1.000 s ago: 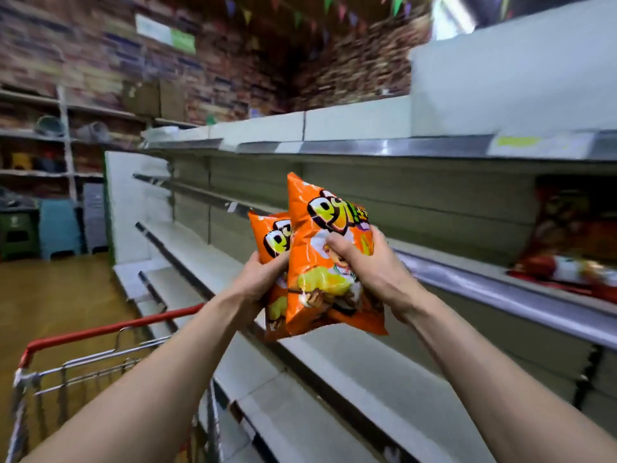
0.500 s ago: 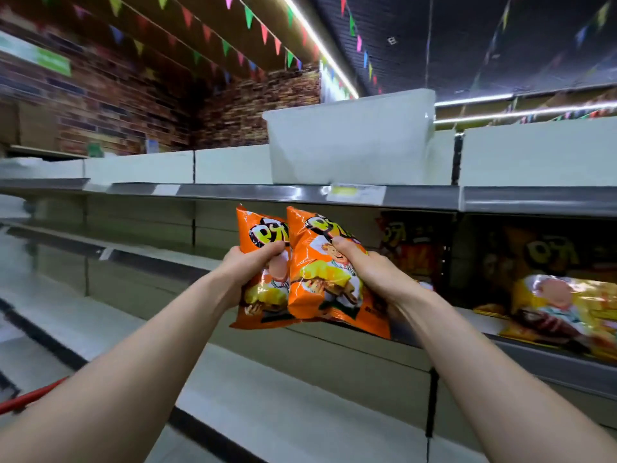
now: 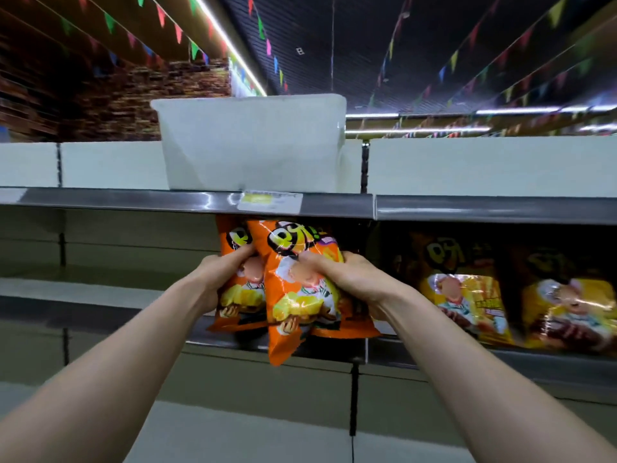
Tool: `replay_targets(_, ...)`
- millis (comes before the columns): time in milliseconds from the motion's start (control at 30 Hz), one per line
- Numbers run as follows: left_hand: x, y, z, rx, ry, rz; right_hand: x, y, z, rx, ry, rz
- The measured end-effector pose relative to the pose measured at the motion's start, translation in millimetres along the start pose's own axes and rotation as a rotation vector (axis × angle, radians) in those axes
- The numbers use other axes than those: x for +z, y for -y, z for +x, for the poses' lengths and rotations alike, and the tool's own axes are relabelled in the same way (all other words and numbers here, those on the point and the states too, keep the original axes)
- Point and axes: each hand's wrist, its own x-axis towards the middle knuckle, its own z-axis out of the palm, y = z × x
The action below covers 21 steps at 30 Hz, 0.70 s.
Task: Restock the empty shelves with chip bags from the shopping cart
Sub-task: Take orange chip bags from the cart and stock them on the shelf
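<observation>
Two orange chip bags are up at the middle shelf (image 3: 100, 315), just under the upper shelf's metal edge. My left hand (image 3: 217, 279) grips the left orange bag (image 3: 238, 302) by its side. My right hand (image 3: 347, 282) grips the right orange bag (image 3: 293, 305), which overlaps the left one and hangs lower, its bottom corner below the shelf's front rail. Behind the right bag another orange bag shows partly on the shelf. The shopping cart is out of view.
Yellow chip bags (image 3: 467, 305) lie on the same shelf to the right. A white plastic bin (image 3: 253, 145) stands on the top shelf above a price label (image 3: 270, 200). The shelf stretch to the left is bare. A lower shelf (image 3: 233, 436) juts out below my arms.
The view has swung right and up, and the cart has left the frame. Both hands have carried the two orange bags closer to the middle shelf, beside the stocked bags.
</observation>
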Motion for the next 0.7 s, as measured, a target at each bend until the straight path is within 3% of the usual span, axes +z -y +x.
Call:
replay_targets(233,12.5,2.4,31.1,0.015,0.106,0.024,-4.2,-3.1,4.6,0.082,-0.033,-0.012)
replay_targets(533,0.6,1.9,63.7,-0.120,0.246,0.132,0.2,-2.3,18.9,0.142,-0.045,-0.009)
replay_targets(700,-5.3,-0.1,68.5,-0.174,0.348,0.191,3.1,4.4,30.8,0.139,-0.138,-0.010)
